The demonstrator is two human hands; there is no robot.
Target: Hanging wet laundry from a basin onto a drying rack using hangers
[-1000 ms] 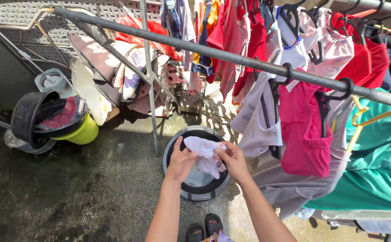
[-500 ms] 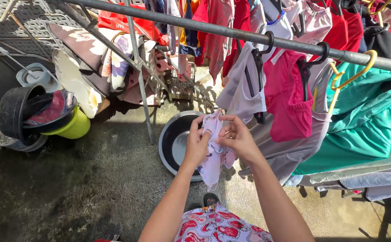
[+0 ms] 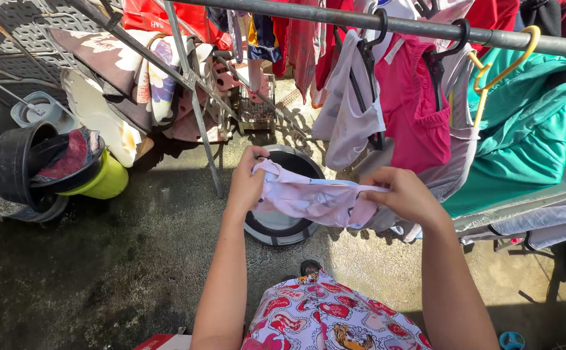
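The person's two hands hold a small pale pink garment (image 3: 315, 199) stretched out flat between them, above a round dark basin (image 3: 287, 228) that sits on the wet concrete floor (image 3: 101, 259). The left hand (image 3: 246, 183) is closed on the garment's left edge, fingers curled over the cloth; the right hand (image 3: 404, 194) pinches the right edge in the same way — both grips are tight and the fabric runs taut from one to the other. Just beyond, a grey metal rail (image 3: 373, 23) crosses the upper part of the view, hung with clothes on hangers: a pink top (image 3: 419, 110), a light lilac piece (image 3: 351, 120) and a teal garment (image 3: 522, 123) to the right. Far left on the floor stand stacked black tubs (image 3: 17, 168) and a lime-green bucket (image 3: 104, 183) — well apart from the hands.
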